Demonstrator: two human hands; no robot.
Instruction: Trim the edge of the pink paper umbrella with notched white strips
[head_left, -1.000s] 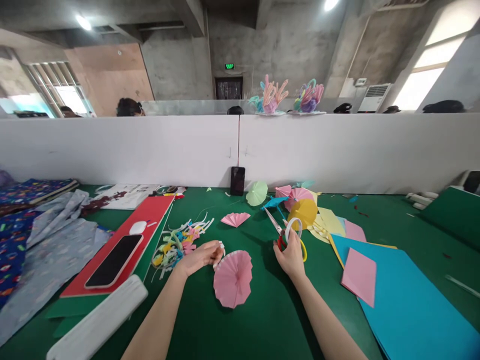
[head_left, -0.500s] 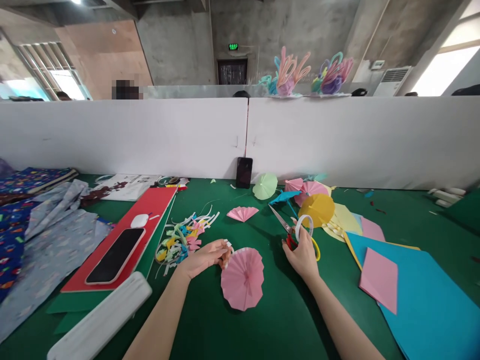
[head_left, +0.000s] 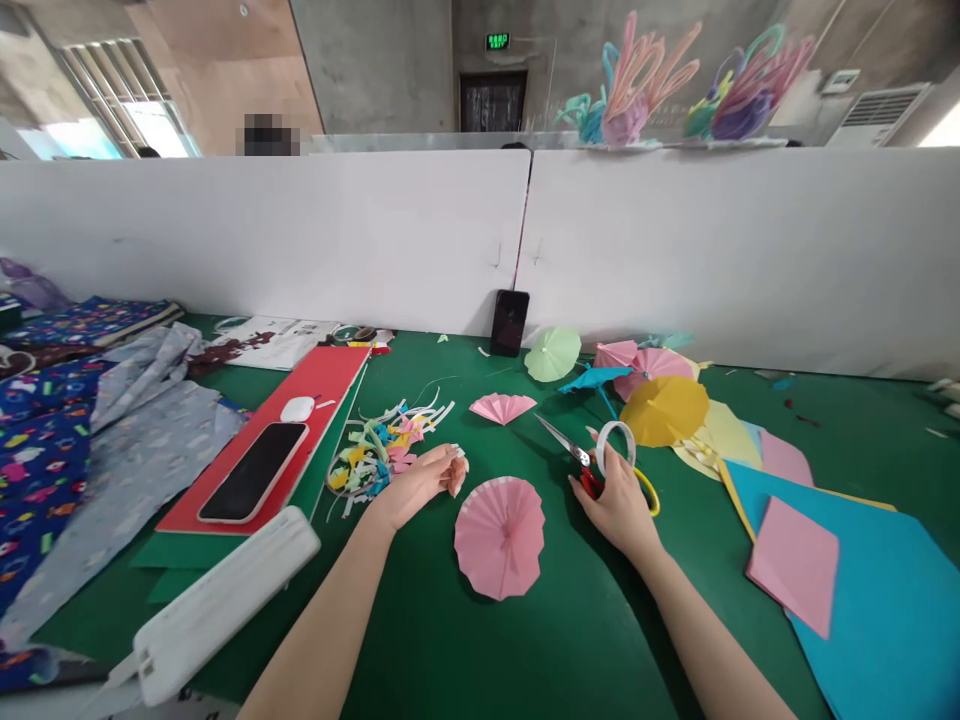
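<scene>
The pink disc (head_left: 500, 537) lies on the surface (head_left: 570, 650); at its ten o'clock the left hand (head_left: 424, 485) curls narrow, contents unclear; at two, the right hand (head_left: 621, 508) holds scissors (head_left: 580, 456) and tape (head_left: 601, 452). Twelve o'clock, a sign (head_left: 497, 41) reads "EXIT".

Craft wkshp: ppr scraps (head_left: 384, 434), exit sign (head_left: 497, 41)
</scene>
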